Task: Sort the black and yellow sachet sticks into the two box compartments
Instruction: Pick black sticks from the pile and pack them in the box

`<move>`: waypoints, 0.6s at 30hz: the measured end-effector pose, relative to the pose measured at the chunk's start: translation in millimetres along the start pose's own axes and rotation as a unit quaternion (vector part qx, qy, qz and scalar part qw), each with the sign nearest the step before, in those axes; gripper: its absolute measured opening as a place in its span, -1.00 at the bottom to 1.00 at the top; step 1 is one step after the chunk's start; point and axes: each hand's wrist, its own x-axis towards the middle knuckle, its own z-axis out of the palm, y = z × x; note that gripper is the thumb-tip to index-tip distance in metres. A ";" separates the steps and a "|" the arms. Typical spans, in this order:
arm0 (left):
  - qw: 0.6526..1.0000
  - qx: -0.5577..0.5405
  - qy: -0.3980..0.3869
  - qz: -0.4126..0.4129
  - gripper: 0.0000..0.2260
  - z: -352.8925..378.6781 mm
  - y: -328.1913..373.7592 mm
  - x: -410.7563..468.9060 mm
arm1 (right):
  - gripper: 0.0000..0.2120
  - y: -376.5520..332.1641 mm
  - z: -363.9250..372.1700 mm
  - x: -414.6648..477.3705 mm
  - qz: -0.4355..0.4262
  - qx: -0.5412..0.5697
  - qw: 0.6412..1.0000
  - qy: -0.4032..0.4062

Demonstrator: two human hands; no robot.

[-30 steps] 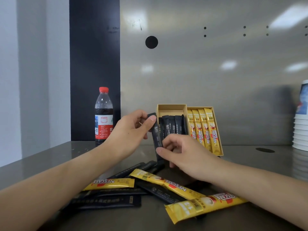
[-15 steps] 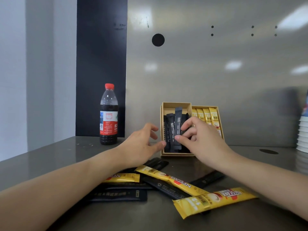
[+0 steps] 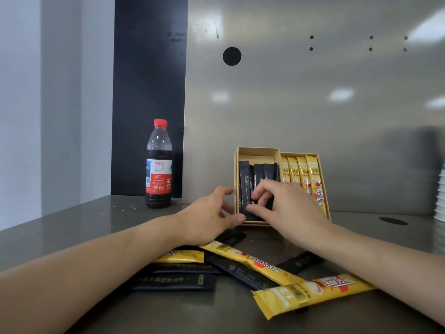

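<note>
The right hand (image 3: 286,208) lies over the lower part of the box (image 3: 256,151), fingers curled and pressing on the black sachets (image 3: 244,174) standing in the box's left compartment; whether it pinches one I cannot tell. The left hand (image 3: 209,218) rests half open against the box's left wall, thumb at the front corner, holding nothing. The box's right compartment holds upright yellow sachets (image 3: 313,174). In front of the box, loose black sticks (image 3: 173,282) and yellow sticks (image 3: 310,292) lie scattered on the grey metal counter (image 3: 72,225). Left of the box stands a red-capped bottle (image 3: 159,165); behind it, a steel wall
</note>
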 end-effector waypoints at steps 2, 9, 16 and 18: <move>1.000 -0.006 0.001 -0.005 -0.34 1.1 0.1 1.2 | -0.77 0.6 0.7 -0.2 -0.007 -0.006 1.000 0.002; 0.999 -0.033 -0.005 -0.017 -0.32 1.1 -0.9 3.7 | -0.71 3.9 2.4 -0.4 -0.033 -0.019 0.999 0.013; 0.999 -0.030 -0.011 -0.014 -0.32 1.2 -0.2 3.5 | -0.59 4.2 1.5 -2.2 -0.088 -0.065 0.994 0.013; 0.999 -0.028 -0.012 -0.013 -0.33 1.4 0.0 3.3 | -0.60 3.9 1.9 -1.8 -0.092 -0.070 0.993 0.010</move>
